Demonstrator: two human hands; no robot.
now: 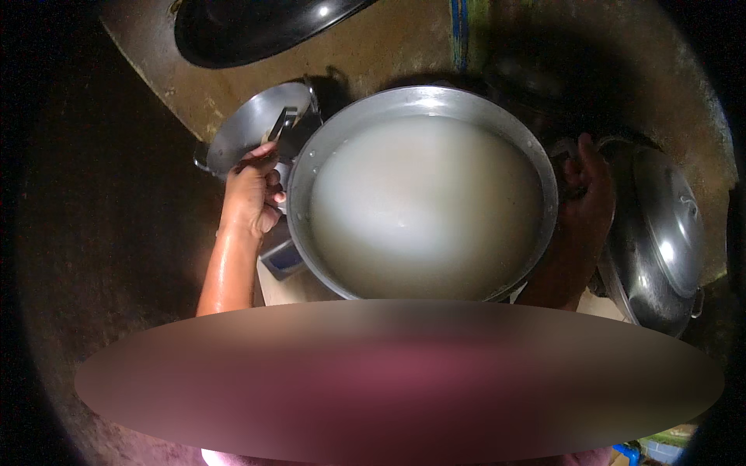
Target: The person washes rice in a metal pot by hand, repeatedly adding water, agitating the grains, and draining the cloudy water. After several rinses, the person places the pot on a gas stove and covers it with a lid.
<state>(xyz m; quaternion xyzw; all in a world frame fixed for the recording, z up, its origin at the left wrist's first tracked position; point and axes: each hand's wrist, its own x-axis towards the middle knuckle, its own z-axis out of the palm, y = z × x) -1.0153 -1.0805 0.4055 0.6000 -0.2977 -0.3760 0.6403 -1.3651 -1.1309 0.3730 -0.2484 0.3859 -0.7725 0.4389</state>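
A large metal cooking pot (298, 233) is in front of me, its rim almost level. Cloudy whitish liquid (425, 198) fills much of it. My left hand (256, 186) is curled at the pot's left side, where the handle is mostly hidden behind my fingers. Just beyond my thumb a small dark, shiny piece (284, 123) shows; I cannot tell whether my hand touches it. At the opposite side my right hand (588, 180), in deep shadow, is closed around the right handle.
A shallow metal pan with loop handles (239, 131) is beyond my left hand. To the right, a metal lid (670, 227) covers another large pot. A black wok-like vessel (250, 29) is at the top. Part of a dark boxy object (282, 259) shows beside the pot.
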